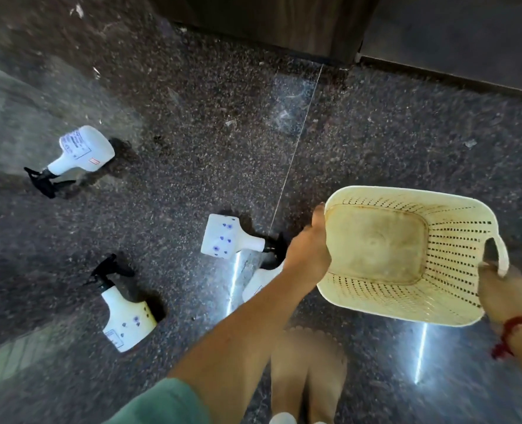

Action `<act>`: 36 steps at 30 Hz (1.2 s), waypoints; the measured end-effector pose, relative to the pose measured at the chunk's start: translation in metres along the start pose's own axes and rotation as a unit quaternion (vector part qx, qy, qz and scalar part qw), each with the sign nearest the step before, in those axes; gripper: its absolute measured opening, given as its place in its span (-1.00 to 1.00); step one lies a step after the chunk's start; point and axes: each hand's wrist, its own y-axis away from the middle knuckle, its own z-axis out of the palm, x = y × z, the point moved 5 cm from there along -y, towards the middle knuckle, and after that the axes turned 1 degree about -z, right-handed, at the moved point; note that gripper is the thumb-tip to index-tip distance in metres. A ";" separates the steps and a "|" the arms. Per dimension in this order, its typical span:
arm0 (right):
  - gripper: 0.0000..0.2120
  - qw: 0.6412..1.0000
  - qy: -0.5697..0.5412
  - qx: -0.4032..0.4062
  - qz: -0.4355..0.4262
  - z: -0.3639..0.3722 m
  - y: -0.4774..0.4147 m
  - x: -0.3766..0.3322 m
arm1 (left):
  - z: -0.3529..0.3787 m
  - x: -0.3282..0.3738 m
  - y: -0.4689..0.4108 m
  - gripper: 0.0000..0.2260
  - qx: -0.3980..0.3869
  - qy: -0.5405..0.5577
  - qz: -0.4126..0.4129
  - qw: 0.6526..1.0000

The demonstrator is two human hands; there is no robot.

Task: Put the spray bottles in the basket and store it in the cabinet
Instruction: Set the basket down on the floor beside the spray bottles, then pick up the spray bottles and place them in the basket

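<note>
A cream perforated plastic basket (pixel 455 246) is held above the dark speckled floor, with nothing inside it. My left hand (pixel 310 249) grips its left rim and my right hand (pixel 504 290) grips its right handle. Several white spray bottles with black triggers lie on the floor: one at the far left (pixel 81 151), one at the lower left (pixel 125 316), one in the middle (pixel 226 241). Another bottle (pixel 258 281) lies partly hidden under my left forearm.
A dark wooden cabinet base (pixel 269 22) stands at the top, with a grey wall and skirting (pixel 455 35) to its right. A bare foot (pixel 308 371) rests on the floor below the basket. Small bits of debris dot the floor.
</note>
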 end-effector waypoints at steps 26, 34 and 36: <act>-0.36 0.942 -0.150 0.033 -0.299 0.071 0.144 -0.073 | -0.056 -0.146 -0.008 -0.13 -0.146 -0.514 -0.035 0.844; -0.51 0.914 -0.127 -0.059 -0.381 0.104 0.197 -0.084 | -0.083 -0.197 0.029 -0.61 -0.041 -0.430 -0.195 0.880; -0.54 0.899 -0.130 -0.072 -0.412 0.106 0.204 -0.095 | -0.101 -0.204 0.042 -0.61 -0.014 -0.375 -0.209 0.903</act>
